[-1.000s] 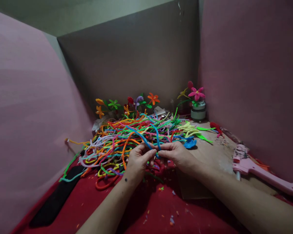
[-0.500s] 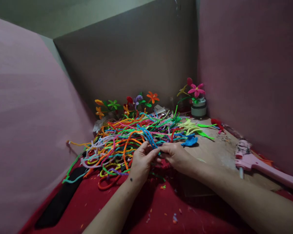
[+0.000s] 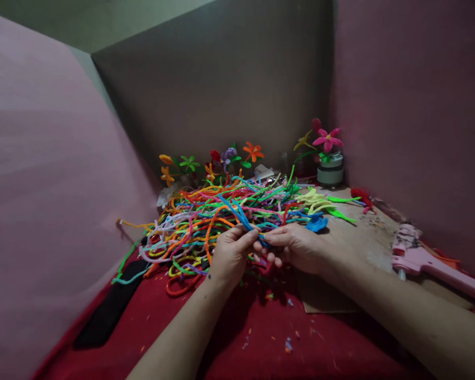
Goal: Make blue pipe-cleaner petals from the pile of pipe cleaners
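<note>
Several blue pipe cleaners (image 3: 237,212) are pinched together between my two hands. My left hand (image 3: 233,249) is closed on the bundle, thumb on top, and the long ends stick up and away to the left. Close beside it, my right hand (image 3: 296,244) pinches the near end of the same bundle between thumb and fingers. How the ends are joined there is too small to make out. Just beyond my hands spreads a heap of loose pipe cleaners (image 3: 182,221) in many colours. A blue petal-shaped piece (image 3: 317,224) lies right of the heap.
Fuzzy flowers (image 3: 253,151) stand along the back wall, and a pink flower (image 3: 328,139) rises by a grey-green jar (image 3: 330,170). A pink glue gun (image 3: 431,264) lies on the board at right. A black strip (image 3: 108,311) rests on the red cloth (image 3: 221,338), among scraps.
The view has shifted slightly, so the scene sits further right. My right hand has turned, its lower fingers now showing, while both hands keep their grip on the blue pipe cleaners.
</note>
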`<state>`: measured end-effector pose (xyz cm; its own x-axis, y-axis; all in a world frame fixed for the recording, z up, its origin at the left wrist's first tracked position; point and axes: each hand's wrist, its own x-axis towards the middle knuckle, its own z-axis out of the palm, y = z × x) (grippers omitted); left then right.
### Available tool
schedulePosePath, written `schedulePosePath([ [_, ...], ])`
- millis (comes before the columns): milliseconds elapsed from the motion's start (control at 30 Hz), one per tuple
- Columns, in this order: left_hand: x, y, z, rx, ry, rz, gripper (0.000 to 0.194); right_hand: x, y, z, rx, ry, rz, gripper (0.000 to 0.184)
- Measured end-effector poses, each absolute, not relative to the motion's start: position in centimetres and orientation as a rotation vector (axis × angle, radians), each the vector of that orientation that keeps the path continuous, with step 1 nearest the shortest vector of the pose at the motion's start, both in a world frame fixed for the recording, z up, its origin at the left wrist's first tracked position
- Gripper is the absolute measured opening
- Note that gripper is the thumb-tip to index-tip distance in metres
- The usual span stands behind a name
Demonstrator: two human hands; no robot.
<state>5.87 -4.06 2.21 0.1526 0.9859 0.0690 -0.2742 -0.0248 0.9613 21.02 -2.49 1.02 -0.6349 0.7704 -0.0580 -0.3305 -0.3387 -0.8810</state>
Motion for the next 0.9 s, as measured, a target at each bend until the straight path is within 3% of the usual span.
schedulePosePath([
  [300, 6.0, -4.1, 2.1, 1.12, 0.933, 1.341, 0.021, 21.0, -2.4, 0.9, -0.741, -0.968, 1.947, 0.002],
  [467, 5.9, -4.1, 2.2, 1.192, 0.993, 1.395, 0.019, 20.8, -2.6, 1.0, -0.815, -1.022, 1.861, 0.012],
  [633, 5.7, -4.1, 2.0, 1.245, 1.031, 1.384, 0.018, 20.4, -3.3, 1.8, -0.973, -1.282, 1.737, 0.008],
  [900, 6.2, -4.3, 2.2, 1.312, 1.135, 1.247, 0.018, 20.5, -3.4, 1.8, -0.999, -1.371, 1.617, 0.02],
])
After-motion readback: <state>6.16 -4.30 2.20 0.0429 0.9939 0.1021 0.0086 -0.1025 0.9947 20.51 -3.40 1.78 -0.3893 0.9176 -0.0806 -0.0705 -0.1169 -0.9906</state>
